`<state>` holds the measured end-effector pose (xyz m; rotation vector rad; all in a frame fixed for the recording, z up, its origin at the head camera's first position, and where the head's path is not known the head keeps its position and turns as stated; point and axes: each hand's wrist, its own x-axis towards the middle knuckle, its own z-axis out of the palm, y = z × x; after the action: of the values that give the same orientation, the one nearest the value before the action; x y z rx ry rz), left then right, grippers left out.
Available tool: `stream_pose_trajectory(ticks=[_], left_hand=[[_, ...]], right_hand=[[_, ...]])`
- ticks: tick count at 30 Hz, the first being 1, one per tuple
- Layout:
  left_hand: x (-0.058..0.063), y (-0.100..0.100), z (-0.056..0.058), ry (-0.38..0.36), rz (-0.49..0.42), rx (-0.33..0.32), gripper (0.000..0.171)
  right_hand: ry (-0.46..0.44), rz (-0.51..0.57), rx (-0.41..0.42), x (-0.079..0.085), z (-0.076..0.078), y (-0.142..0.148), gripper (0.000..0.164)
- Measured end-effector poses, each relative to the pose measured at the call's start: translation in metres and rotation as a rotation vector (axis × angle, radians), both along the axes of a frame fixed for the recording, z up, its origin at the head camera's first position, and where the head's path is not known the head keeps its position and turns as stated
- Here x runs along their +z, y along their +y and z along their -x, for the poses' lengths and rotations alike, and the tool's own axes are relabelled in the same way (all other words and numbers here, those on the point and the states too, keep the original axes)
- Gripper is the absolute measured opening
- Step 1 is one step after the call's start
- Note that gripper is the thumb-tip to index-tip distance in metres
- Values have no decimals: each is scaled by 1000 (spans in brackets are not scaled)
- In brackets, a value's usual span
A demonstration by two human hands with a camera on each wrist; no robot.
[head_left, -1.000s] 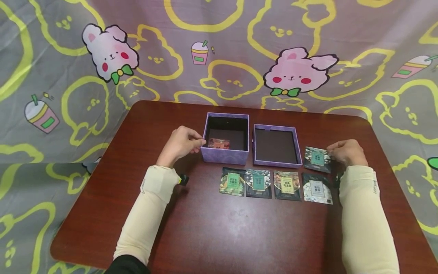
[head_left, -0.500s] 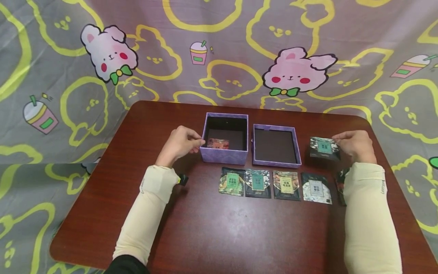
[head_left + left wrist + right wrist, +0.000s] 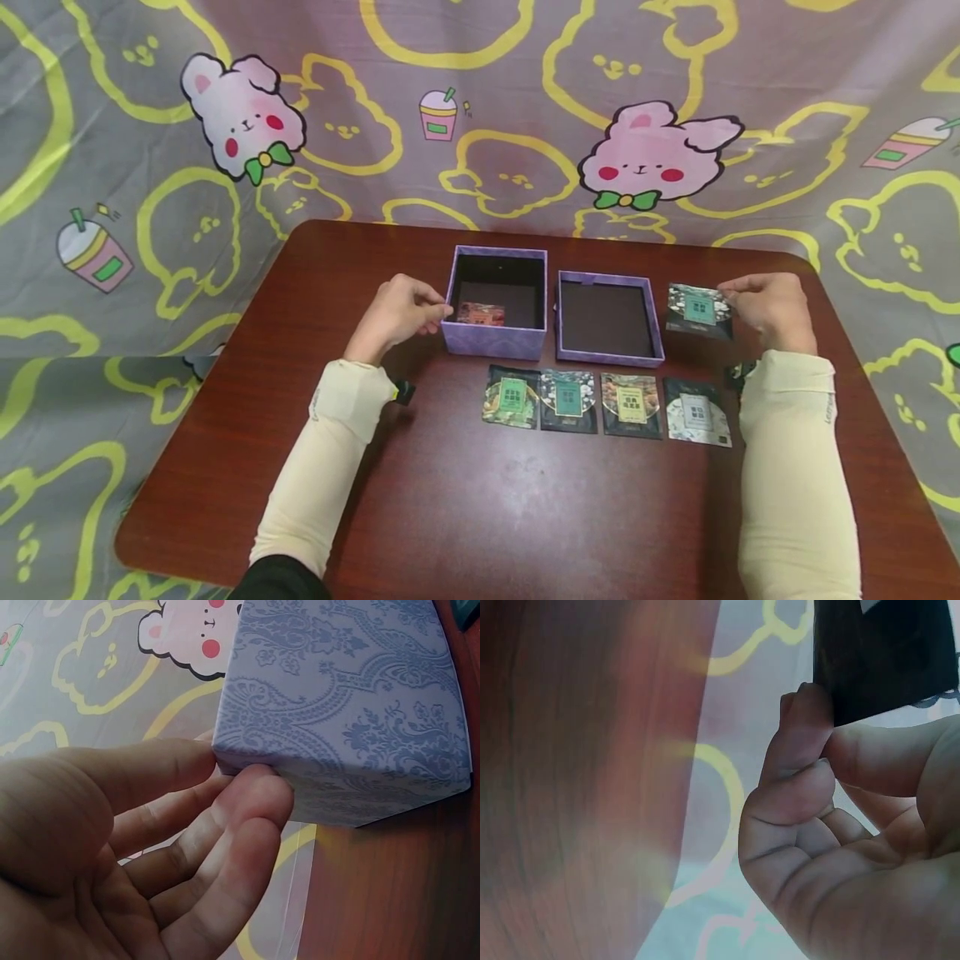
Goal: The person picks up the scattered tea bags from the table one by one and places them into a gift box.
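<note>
In the head view my left hand (image 3: 405, 312) holds the left side of a purple patterned box (image 3: 495, 340) near its front corner. The left wrist view shows my thumb and fingertips at that corner of the box (image 3: 352, 690). A reddish tea sachet (image 3: 482, 313) lies inside the box. My right hand (image 3: 772, 308) pinches a dark tea sachet (image 3: 699, 310) with a teal label by its right edge, raised to the right of the lid. From the right wrist view, the sachet's dark back (image 3: 885, 660) shows between thumb and fingers.
The purple box lid (image 3: 607, 321), dark inside, lies right of the box. In front are a green sachet (image 3: 512, 397), a teal-labelled sachet (image 3: 568, 402), a yellow-labelled sachet (image 3: 631, 406) and a white sachet (image 3: 697, 412). Another sachet lies mostly hidden by my right wrist.
My right hand lifted the teal-labelled sachet up and away from the row, first rightward, then slightly back left. My left hand stayed at the box.
</note>
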<state>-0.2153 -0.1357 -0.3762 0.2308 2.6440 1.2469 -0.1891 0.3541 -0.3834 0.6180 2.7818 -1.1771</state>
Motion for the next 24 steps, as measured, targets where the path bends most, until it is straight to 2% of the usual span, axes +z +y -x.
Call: stream_pose_trajectory(ticks=[7, 17, 24], left_hand=[[-1, -1, 1, -1, -3, -1, 10], [-2, -1, 0, -3, 7, -10, 10], [2, 0, 0, -12, 1, -7, 10]], right_hand=[[48, 34, 17, 8, 2, -15, 37], [110, 93, -9, 26, 8, -51, 32], [163, 147, 28, 31, 14, -79, 27]])
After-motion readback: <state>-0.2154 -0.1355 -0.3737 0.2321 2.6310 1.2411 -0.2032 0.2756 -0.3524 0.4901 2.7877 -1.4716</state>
